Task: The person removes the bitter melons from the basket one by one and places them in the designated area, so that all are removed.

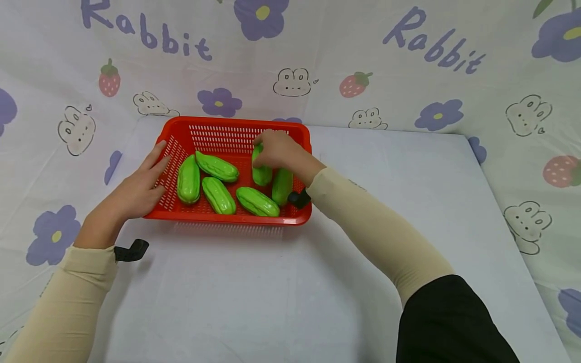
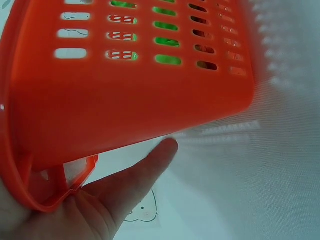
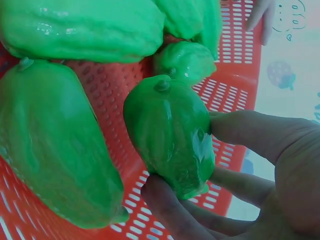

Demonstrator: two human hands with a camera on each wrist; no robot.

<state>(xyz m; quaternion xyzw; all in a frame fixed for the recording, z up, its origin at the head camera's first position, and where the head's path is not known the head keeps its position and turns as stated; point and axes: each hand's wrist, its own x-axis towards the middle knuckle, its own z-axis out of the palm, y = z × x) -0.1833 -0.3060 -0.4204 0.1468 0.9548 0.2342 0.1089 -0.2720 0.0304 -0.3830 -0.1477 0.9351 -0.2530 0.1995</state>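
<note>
The red rectangular plastic basket with slotted walls [image 1: 204, 218] is on the white-covered table [image 1: 227, 297], near its rear edge and left of centre. Six glossy green, elongated, ribbed vegetables are inside it.

Right hand [image 1: 278, 149]: the grip is pinching one vegetable, the held green vegetable [image 1: 262, 175], between thumb and fingers. This vegetable is inside the right half of the basket, close to the rear wall, with its long axis running front to rear. Whether its underside contacts the basket floor cannot be determined from these angles.

Left hand [image 1: 138, 191]: the fingers are extended and spread at the left end of the basket, touching the rim; the thumb lies beside the outer wall.

Remaining vegetables: the right-end vegetable [image 1: 282, 187] is just beside the held unit. The front vegetable [image 1: 257, 201] lies diagonally near the front wall. The other three form a group in the left half: the left-end vegetable [image 1: 188, 180], the rear vegetable [image 1: 218, 167] and the middle vegetable [image 1: 219, 195].
</note>
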